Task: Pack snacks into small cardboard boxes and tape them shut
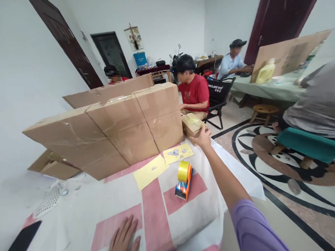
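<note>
My right hand (203,138) reaches far across the table and grips the near corner of a small taped cardboard box (190,124) at the table's far right edge. My left hand (124,241) lies flat, fingers spread, on the white and pink tablecloth (105,209) near me. A tape dispenser (184,180) with a yellow roll stands between the two hands. Two yellow sheets (165,162) lie beside it. A row of large sealed cardboard boxes (113,129) stands across the table's far side.
Flattened cardboard (53,166) lies at the left end of the table. A person in a red shirt (194,93) sits beyond the boxes; other people sit at a table (267,88) at the back right. A black chair (218,98) and wooden stool (265,110) stand on the patterned floor.
</note>
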Available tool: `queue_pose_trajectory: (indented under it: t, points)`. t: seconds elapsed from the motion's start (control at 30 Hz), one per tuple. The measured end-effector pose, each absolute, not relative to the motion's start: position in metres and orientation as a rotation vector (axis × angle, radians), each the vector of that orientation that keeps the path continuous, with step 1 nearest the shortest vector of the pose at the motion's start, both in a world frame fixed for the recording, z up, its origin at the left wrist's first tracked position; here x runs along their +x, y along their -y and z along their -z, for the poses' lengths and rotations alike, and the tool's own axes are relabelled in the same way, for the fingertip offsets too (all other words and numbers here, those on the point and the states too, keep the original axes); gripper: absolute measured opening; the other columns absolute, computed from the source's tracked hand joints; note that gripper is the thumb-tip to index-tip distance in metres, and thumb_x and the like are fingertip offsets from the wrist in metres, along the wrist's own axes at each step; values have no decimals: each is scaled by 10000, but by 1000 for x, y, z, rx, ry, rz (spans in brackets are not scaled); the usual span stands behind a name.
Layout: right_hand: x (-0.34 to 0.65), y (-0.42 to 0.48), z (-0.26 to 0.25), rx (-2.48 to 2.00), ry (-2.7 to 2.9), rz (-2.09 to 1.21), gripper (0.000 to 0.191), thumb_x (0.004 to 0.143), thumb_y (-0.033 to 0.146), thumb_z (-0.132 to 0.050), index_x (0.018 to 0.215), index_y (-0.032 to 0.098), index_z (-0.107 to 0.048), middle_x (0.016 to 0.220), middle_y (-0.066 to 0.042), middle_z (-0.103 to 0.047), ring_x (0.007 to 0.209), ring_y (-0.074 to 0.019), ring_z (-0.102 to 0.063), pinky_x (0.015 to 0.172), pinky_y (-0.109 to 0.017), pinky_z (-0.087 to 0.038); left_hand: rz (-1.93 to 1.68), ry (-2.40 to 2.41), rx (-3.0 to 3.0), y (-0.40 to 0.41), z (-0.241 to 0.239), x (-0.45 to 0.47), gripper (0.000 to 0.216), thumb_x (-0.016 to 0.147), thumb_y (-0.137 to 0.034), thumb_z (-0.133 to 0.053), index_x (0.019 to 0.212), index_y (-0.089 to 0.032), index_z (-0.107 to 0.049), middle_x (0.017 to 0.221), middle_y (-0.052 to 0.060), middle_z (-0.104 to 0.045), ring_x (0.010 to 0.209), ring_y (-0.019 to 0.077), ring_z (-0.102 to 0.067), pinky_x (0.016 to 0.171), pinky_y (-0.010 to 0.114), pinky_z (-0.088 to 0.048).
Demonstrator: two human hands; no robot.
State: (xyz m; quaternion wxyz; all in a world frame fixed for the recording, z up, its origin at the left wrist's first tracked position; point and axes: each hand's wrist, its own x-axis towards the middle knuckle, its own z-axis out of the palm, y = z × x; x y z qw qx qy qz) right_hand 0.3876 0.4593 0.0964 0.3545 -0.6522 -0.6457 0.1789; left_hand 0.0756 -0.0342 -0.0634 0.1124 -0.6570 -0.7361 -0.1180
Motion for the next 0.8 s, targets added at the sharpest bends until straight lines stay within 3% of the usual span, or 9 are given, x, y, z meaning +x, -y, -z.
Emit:
queue_pose_trajectory:
  t: [0.07,0.17,0.27,0.33,0.4,0.47,0.6,0.7,0.8]
  points:
    - [385,-433,-108,-1633,1671,-337,1047,695,481,-811,1536,174,-269,1500,-281,-243,1390,-502,-296,1051,-632,-353,348,2157,-1928,32,56,79,550,921,-382,-556,1470,-376,-529,1506,30,-552,1348,288,-574,1014,502,-541]
    - [367,-354,-115,-1282,1843,-203,716,849,473,-658,1469,203,-423,1427,-220,-392,1352,-438,-396,1048,-621,-392,406,2147,-1959,25,39,82,514,926,-366,-556,1440,-348,-566,1469,42,-590,1313,272,-606,1022,485,-538]
    - [330,-246,-98,-871,2098,-285,408,935,382,-547,1316,244,-594,1246,-157,-556,1221,-354,-531,1027,-562,-454,569,2176,-1953,15,23,84,417,926,-318,-557,1329,-297,-663,1389,74,-657,1249,256,-652,1022,453,-536]
    - [303,-178,-74,-609,2404,-427,321,948,312,-512,1223,251,-666,1138,-134,-640,1140,-323,-579,1019,-533,-462,720,2197,-1924,10,14,82,318,938,-276,-530,1187,-274,-728,1302,80,-714,1173,243,-694,998,440,-543]
    - [280,-127,-46,-470,2704,-637,399,915,330,-575,1294,236,-654,1251,-137,-653,1195,-332,-566,1058,-536,-440,854,2214,-1902,7,8,70,272,953,-266,-505,1077,-271,-746,1168,58,-773,1034,215,-741,931,401,-564]
    - [266,-99,-20,-442,2853,-736,575,889,408,-630,1442,261,-567,1495,-148,-538,1381,-398,-450,1148,-619,-331,938,2245,-1844,5,1,42,254,958,-302,-502,1030,-275,-744,1083,33,-796,935,196,-752,859,358,-570]
    - [260,-91,5,-474,2944,-730,660,943,457,-569,1569,358,-385,1662,-107,-329,1530,-438,-246,1195,-705,-185,1024,2390,-1447,-4,-24,-64,307,982,-359,-459,915,-225,-727,1269,88,-731,922,214,-734,807,349,-549]
    - [262,-94,5,-472,2959,-664,637,966,459,-532,1575,373,-366,1663,-103,-326,1527,-440,-264,1185,-715,-211,1101,2470,-1113,-25,-58,-164,347,989,-398,-461,1076,-174,-712,1515,160,-533,833,184,-708,810,357,-548]
    - [262,-95,5,-448,2961,-604,666,945,454,-560,1576,381,-359,1647,-103,-359,1504,-447,-317,1167,-712,-261,1164,2487,-1027,-54,-98,-248,431,982,-421,-488,1271,-149,-657,1586,182,-423,918,175,-700,905,349,-534]
